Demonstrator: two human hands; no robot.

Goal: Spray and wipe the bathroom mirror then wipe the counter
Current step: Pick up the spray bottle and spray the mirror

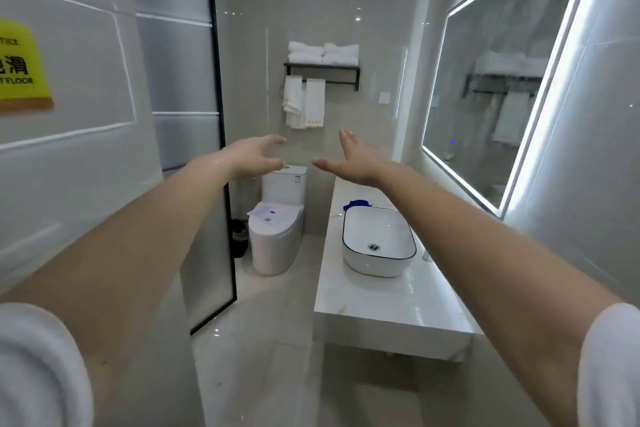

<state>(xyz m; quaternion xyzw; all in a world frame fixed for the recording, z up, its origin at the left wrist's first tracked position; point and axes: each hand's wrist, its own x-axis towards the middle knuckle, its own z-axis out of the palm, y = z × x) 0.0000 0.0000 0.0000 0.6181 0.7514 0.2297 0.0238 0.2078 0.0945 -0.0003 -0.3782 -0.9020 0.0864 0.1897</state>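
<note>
Pale tiled bathroom. Nearest, white marble desk (381, 305) along right wall, bearing white rectangular basin with dark rim (377, 243); crumpled blue cloth (356, 203) just behind it, toward far edge. Hands out in mid-air, empty: left hand (258, 156) loosely curved, right hand (349, 159) flat and spread. Above desk, large light-framed wall mirror (502, 97). No spray bottle visible. Probably at the outset; next, reaching down for cloth.

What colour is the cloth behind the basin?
Blue, seen best in the head view, where the cloth lies beyond the basin.

Both empty hands (258, 158) (353, 159) reach toward the mirror (502, 97).
</note>
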